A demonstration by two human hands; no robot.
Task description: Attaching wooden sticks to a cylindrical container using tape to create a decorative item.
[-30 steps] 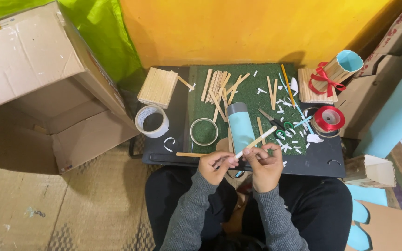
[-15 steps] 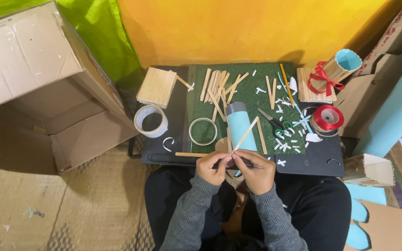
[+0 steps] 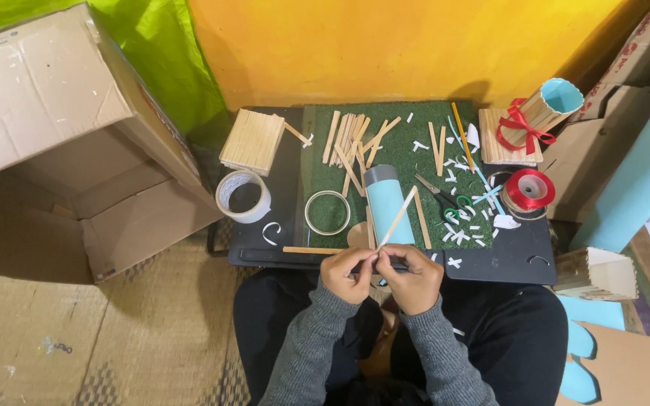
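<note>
**Two hands meet on a wooden stick**

We see the left hand [image 3: 349, 274] and right hand [image 3: 414, 277] drawn together at the near edge of the black tray [image 3: 505, 259], fingers curled and pinched on a thin wooden stick [image 3: 398, 216] that slants up over the pale blue tube [image 3: 387, 201] lying on the tray. Grey sleeves bend inward from the lap. We cannot make out the stick's lower end, hidden between the fingers. Beyond the tube lie loose sticks [image 3: 351, 139]; to its right, scissors [image 3: 443, 198].

Yellow-orange wall [image 3: 415, 45] at 12 o'clock, green cloth [image 3: 167, 53] at 11. Woven straw mat floor [image 3: 99, 338] at 7-8 o'clock. Low black table [image 3: 505, 259] center with green turf mat [image 3: 400, 162]. Even, bright light.
</note>
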